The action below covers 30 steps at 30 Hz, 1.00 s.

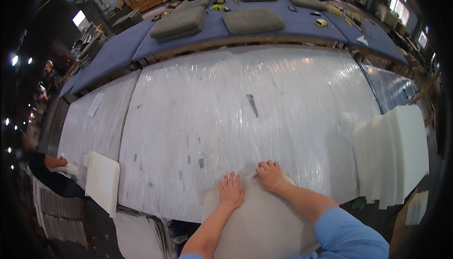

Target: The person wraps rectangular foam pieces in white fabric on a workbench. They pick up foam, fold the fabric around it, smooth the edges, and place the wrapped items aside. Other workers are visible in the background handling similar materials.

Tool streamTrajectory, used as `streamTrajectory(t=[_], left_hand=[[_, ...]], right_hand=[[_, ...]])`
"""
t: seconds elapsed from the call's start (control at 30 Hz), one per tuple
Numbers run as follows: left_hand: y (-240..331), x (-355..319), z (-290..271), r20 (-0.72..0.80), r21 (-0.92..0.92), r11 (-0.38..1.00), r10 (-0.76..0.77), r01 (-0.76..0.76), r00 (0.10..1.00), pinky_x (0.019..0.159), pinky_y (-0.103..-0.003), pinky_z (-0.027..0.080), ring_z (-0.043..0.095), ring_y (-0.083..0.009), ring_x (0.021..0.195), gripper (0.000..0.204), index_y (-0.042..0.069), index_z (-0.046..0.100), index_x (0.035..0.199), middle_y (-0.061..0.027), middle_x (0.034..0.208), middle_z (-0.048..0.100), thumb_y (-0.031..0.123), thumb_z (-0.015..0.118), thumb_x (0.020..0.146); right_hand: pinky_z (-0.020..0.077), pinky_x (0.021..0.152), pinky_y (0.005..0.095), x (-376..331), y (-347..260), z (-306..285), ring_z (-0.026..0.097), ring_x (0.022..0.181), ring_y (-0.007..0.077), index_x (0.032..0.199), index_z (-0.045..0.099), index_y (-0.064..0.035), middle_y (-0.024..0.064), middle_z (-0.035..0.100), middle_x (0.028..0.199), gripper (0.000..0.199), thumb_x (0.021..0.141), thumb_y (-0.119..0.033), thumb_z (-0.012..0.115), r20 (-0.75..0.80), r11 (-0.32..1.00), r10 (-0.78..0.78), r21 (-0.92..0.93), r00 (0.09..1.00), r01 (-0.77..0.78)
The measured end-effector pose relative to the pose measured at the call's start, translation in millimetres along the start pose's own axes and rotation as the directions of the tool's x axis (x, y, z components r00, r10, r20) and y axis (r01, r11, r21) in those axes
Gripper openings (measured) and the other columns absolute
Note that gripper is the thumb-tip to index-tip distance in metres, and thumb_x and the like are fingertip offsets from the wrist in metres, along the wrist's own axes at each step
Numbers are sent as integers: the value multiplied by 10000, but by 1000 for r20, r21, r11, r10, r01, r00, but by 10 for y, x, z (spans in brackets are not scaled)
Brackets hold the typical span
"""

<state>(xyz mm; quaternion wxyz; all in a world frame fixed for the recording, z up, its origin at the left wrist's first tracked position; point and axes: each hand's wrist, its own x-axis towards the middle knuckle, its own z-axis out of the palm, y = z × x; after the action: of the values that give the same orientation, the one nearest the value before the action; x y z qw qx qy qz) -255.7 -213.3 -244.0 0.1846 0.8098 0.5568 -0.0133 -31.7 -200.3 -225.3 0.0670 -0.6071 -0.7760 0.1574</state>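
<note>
A pale beige pad lies at the near edge of the bench, its far edge resting on the shiny plastic wrap and its near part reaching toward the person's body. The left grip lies flat on the pad's far left corner area, palm down, fingers spread and pointing away, released rather than closed around anything. The right grip sits a little farther out, at the pad's far edge, with fingers bent; whether it pinches the edge or only presses there, I cannot tell. Most of the pad spreads below and between the two, on the person's side of both.

To the right stands a stack of white foam sheets, well apart from the pad. At left, a white panel leans near a co-worker's dark sleeve. Beyond the bench, grey-green cushions lie on a blue table.
</note>
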Motion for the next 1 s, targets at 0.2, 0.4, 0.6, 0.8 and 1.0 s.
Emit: streamTrajectory(t=[0.2,0.4,0.6,0.8,1.0], left_hand=[[45,148,-7,-181,-99,986,117,-137,976,1112,-567,333,524,-360,1279,221,111,643,1130,-136,1249,618,241,593,958],[-10,307,-23,-203,-110,993,8,-31,979,855,-526,476,665,-354,896,125,144,651,1033,-93,934,684,211,569,967],[-127,474,168,-134,-220,975,-43,13,990,774,-516,507,677,-386,873,131,143,648,1041,-120,965,703,189,552,964],[-161,512,338,-110,-224,973,-91,65,990,802,-516,497,681,-375,878,134,150,651,1025,-98,972,711,182,540,958],[-106,519,180,-29,-196,977,-87,80,996,918,-498,444,667,-355,976,165,160,667,1049,-98,975,713,248,545,983]], right_hand=[[524,796,502,8,7,151,674,937,440,1101,549,-83,172,698,1034,166,953,-159,560,125,899,333,257,935,-354],[519,782,482,232,-132,605,672,891,429,1052,677,-55,196,720,949,265,941,-294,645,146,697,471,543,870,-468],[500,735,473,339,-173,648,652,827,412,872,699,-13,213,683,883,277,945,-278,665,2,703,471,604,882,-376],[486,708,472,379,-154,812,633,794,417,864,685,-10,218,655,834,255,952,-248,658,-70,695,469,644,880,-319],[500,743,458,399,-71,738,653,825,400,907,697,-6,212,680,879,270,935,-274,682,21,728,390,605,921,-322]])
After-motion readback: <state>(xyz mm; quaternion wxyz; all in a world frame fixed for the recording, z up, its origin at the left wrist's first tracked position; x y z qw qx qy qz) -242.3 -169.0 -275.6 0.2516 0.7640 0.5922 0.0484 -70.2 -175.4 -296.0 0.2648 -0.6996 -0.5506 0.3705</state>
